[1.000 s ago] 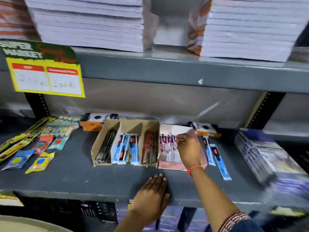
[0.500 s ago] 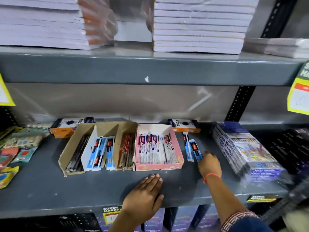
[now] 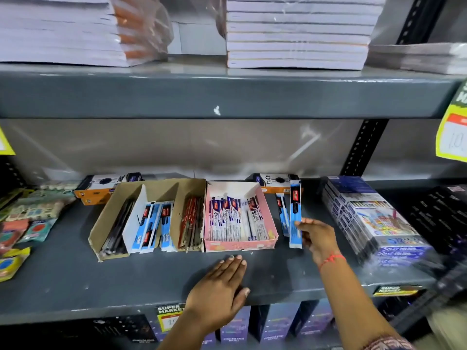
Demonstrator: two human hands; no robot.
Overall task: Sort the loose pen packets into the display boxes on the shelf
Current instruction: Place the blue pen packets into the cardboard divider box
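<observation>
My right hand [image 3: 319, 239] grips a blue pen packet [image 3: 295, 213] by its lower end and holds it upright, just right of the pink display box [image 3: 271, 223]. A second blue packet [image 3: 283, 215] lies flat on the shelf between them. The pink box holds a row of white-and-blue pen packets. To its left stands a brown cardboard display box [image 3: 106, 218] with dividers, holding dark pens, blue packets and red pens. My left hand [image 3: 219, 295] rests flat, palm down, on the shelf's front edge, holding nothing.
The grey shelf [image 3: 63, 274] carries orange-and-white boxes [image 3: 101, 188] at the back, wrapped colour-pencil packs [image 3: 374, 223] at the right and small sachets [image 3: 30, 218] at the left. Paper stacks [image 3: 298, 34] sit on the shelf above. Yellow price tags [image 3: 452, 137] hang from its edge.
My right hand left the pink box, went right to the loose blue packets, and has picked one up. The view swung right. My left hand stayed on the shelf edge.
</observation>
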